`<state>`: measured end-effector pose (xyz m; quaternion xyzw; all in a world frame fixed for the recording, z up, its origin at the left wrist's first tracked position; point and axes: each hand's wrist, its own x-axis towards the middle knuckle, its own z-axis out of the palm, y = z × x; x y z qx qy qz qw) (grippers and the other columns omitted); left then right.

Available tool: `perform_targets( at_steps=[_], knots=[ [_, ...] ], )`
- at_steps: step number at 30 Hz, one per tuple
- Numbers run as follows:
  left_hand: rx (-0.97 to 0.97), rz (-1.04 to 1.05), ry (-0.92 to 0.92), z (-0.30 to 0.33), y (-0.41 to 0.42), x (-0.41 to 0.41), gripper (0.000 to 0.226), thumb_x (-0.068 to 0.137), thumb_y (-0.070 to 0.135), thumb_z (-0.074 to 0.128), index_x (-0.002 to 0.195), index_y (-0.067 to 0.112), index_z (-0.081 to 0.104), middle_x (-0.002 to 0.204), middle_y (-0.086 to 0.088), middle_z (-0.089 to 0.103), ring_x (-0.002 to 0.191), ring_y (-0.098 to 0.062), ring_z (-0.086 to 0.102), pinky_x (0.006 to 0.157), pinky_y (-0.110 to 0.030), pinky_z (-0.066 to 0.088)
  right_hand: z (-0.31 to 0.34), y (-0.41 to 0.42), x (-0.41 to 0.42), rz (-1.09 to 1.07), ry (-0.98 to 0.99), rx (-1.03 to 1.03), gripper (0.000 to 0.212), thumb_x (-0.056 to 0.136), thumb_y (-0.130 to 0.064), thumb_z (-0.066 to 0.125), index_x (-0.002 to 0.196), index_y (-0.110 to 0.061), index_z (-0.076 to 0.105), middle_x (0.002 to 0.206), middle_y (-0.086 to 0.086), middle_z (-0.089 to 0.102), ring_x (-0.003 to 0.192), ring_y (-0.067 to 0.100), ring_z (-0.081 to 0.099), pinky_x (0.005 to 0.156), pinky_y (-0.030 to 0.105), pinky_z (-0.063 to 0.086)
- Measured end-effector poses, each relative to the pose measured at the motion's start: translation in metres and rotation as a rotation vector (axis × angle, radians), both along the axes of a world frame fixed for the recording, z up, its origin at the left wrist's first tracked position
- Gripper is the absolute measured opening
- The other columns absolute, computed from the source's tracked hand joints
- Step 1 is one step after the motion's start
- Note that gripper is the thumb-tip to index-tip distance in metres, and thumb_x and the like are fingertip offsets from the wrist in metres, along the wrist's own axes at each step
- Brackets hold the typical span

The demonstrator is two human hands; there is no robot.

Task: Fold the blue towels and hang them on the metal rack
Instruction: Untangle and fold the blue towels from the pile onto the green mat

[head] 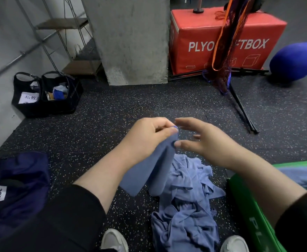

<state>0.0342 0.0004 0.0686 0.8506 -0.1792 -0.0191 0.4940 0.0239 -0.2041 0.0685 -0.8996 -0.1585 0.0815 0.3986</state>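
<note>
One dark blue bag (12,188) lies at the floor's (98,128) left edge, two black bags (45,93) behind it by the metal rack (58,30). The left hand (149,137) pinches one blue towel (149,171) by its top corner, so it hangs. The right hand (203,140), fingers spread and released, has its thumb at that towel. One heap of blue towels (187,202) lies below, between two white shoes (114,240). One red box (221,40) stands behind on the right.
</note>
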Motion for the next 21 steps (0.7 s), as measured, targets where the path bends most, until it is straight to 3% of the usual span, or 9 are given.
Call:
perform_targets(
  at_steps=[2, 3, 4, 6, 8, 10, 13, 16, 21],
  knots=[
    [-0.069, -0.02, 0.085, 0.002, -0.003, -0.001, 0.006, 0.091, 0.012, 0.075, 0.085, 0.014, 0.076, 0.07, 0.005, 0.071, 0.065, -0.002, 0.061, 0.068, -0.02, 0.048, 0.001, 0.015, -0.001, 0.042, 0.015, 0.063, 0.029, 0.086, -0.033, 0.078, 0.112, -0.032, 0.065, 0.098, -0.026, 0.067, 0.092, -0.011, 0.06, 0.081, 0.02, 0.049],
    [-0.105, -0.017, 0.118, 0.003, -0.003, -0.001, 0.007, 0.089, 0.011, 0.077, 0.082, 0.012, 0.074, 0.068, 0.002, 0.07, 0.062, -0.005, 0.061, 0.066, -0.022, 0.049, 0.003, 0.02, -0.001, 0.048, 0.02, 0.088, 0.015, 0.087, -0.03, 0.077, 0.094, -0.027, 0.064, 0.077, -0.023, 0.062, 0.071, -0.007, 0.054, 0.065, 0.017, 0.043],
    [-0.123, 0.002, 0.124, 0.003, -0.003, -0.001, 0.011, 0.087, 0.012, 0.079, 0.08, 0.012, 0.07, 0.065, -0.001, 0.068, 0.059, -0.007, 0.06, 0.062, -0.024, 0.048, 0.004, 0.023, 0.0, 0.047, 0.023, 0.1, 0.018, 0.087, -0.029, 0.077, 0.083, -0.022, 0.06, 0.064, -0.017, 0.052, 0.059, -0.002, 0.043, 0.057, 0.018, 0.035],
    [-0.111, 0.074, 0.087, 0.003, 0.001, -0.001, 0.022, 0.085, 0.02, 0.082, 0.078, 0.016, 0.062, 0.06, -0.003, 0.062, 0.054, -0.01, 0.05, 0.054, -0.026, 0.04, 0.006, 0.025, 0.002, 0.05, 0.046, 0.12, 0.024, 0.089, -0.031, 0.076, 0.081, -0.014, 0.061, 0.059, -0.012, 0.042, 0.053, 0.003, 0.033, 0.051, 0.02, 0.028],
    [-0.131, 0.091, 0.105, 0.004, 0.007, 0.0, 0.024, 0.086, 0.029, 0.081, 0.085, 0.02, 0.059, 0.063, -0.014, 0.06, 0.057, -0.015, 0.041, 0.055, -0.029, 0.033, 0.007, 0.026, 0.003, 0.061, 0.047, 0.133, 0.024, 0.092, -0.029, 0.072, 0.083, -0.009, 0.063, 0.058, -0.012, 0.039, 0.051, 0.003, 0.032, 0.05, 0.019, 0.027],
    [-0.151, 0.021, 0.212, 0.004, 0.013, -0.001, 0.023, 0.086, 0.039, 0.077, 0.098, 0.025, 0.062, 0.081, -0.028, 0.067, 0.064, -0.023, 0.051, 0.067, -0.035, 0.042, 0.007, 0.026, 0.004, 0.071, 0.037, 0.179, 0.018, 0.095, -0.024, 0.069, 0.085, -0.01, 0.064, 0.061, -0.008, 0.047, 0.057, 0.004, 0.037, 0.055, 0.024, 0.031],
    [-0.089, -0.098, 0.378, -0.007, 0.021, -0.003, 0.028, 0.084, 0.031, 0.078, 0.108, 0.022, 0.067, 0.097, -0.015, 0.076, 0.092, -0.031, 0.073, 0.087, -0.047, 0.054, 0.006, 0.021, 0.008, 0.016, -0.012, 0.237, 0.007, 0.094, -0.029, 0.064, 0.094, -0.023, 0.068, 0.082, 0.001, 0.07, 0.074, 0.008, 0.055, 0.071, 0.04, 0.049],
    [0.208, -0.093, 0.34, -0.02, 0.03, -0.003, 0.015, 0.083, 0.027, 0.075, 0.086, 0.014, 0.067, 0.075, 0.001, 0.065, 0.066, -0.016, 0.053, 0.067, -0.036, 0.041, 0.005, 0.012, 0.012, -0.06, -0.076, 0.215, 0.015, 0.092, -0.038, 0.058, 0.095, -0.026, 0.064, 0.082, -0.002, 0.07, 0.076, 0.008, 0.057, 0.077, 0.044, 0.051],
    [0.531, 0.078, 0.34, -0.029, 0.044, -0.005, 0.023, 0.086, 0.024, 0.062, 0.066, 0.013, 0.056, 0.056, 0.008, 0.048, 0.056, -0.016, 0.04, 0.056, -0.03, 0.031, 0.003, -0.011, 0.013, -0.217, -0.143, 0.238, 0.011, 0.1, -0.021, 0.058, 0.09, -0.022, 0.062, 0.076, -0.01, 0.062, 0.07, 0.004, 0.05, 0.068, 0.033, 0.042]
  ],
)
